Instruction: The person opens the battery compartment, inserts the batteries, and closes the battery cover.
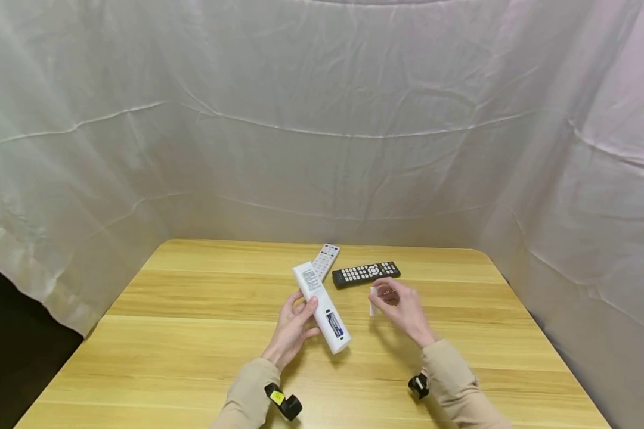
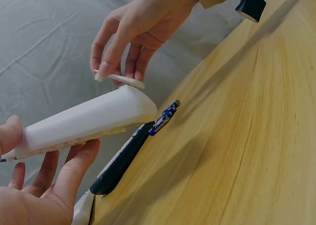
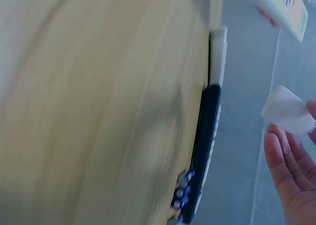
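Observation:
My left hand (image 1: 291, 333) grips a white remote control (image 1: 312, 285), its back turned up and tilted above the table. The battery compartment (image 1: 334, 325) at its near end is uncovered, with batteries showing inside. To the right, my right hand (image 1: 409, 308) pinches a small white battery cover (image 1: 373, 302) between thumb and fingers. The cover (image 3: 287, 111) is held up in the air, apart from the remote (image 3: 276, 5) in the right wrist view. In the left wrist view, the remote (image 2: 89, 118) shows from its side and hides part of the table.
A black remote control (image 1: 366, 273) lies beyond the hands. Another white remote (image 1: 326, 260) lies left of it, partly covered by the held one. Several blue batteries (image 3: 181, 193) lie beside the black remote. Grey curtain (image 1: 322, 167) surrounds the wooden table (image 1: 193, 333).

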`<state>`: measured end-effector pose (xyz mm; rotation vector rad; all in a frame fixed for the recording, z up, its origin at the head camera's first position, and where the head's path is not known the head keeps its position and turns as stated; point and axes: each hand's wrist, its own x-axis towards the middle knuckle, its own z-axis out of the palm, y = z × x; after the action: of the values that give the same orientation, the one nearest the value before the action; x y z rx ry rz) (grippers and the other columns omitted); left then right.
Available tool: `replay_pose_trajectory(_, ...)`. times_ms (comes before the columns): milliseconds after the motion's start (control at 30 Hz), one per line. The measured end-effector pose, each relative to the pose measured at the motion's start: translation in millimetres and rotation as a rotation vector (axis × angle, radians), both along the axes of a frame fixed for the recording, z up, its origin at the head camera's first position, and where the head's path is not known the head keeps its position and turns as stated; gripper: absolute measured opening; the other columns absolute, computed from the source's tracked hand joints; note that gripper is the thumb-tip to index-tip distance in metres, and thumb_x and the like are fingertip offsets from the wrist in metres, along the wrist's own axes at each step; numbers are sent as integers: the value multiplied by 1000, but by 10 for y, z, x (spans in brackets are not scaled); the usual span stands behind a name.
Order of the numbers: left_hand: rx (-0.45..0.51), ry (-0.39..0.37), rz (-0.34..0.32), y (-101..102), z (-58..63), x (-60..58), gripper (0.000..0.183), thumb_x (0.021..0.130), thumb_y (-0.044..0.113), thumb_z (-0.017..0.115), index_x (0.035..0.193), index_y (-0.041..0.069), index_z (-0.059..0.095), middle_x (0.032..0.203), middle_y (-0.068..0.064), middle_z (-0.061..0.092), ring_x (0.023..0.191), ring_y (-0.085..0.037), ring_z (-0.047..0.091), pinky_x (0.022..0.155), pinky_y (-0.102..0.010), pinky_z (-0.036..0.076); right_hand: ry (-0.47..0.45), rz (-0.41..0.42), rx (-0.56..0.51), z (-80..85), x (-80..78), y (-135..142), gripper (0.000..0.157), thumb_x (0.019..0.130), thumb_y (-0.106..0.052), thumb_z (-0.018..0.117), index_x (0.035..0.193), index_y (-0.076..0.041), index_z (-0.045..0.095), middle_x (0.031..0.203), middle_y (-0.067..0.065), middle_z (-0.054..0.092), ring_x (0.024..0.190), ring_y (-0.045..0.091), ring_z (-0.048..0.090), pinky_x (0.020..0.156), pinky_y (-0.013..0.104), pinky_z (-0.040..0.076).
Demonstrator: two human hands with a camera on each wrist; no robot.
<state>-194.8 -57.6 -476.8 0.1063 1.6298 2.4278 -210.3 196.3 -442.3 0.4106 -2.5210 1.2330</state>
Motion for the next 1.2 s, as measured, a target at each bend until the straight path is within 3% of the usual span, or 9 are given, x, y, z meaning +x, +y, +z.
replay_pose_trajectory(567,-8,26,-27,9,5,-9,68,103,26,58,155,4,21,147,-26,48,104,-14,66,87,-38,63,-12,193,-77,77,182,-426,24,89,-11,75,111,-5,69,96,14,74,82,22,73,76,20,62)
replay_pose_trajectory(1200,-17,33,-45,15,1,-3,68,103,27,57,156,2,22,151,-30,42,105,-13,66,86,-36,63,27,237,7,87,254,-623,29,87,-6,75,114,0,69,93,17,75,77,24,73,69,24,64)
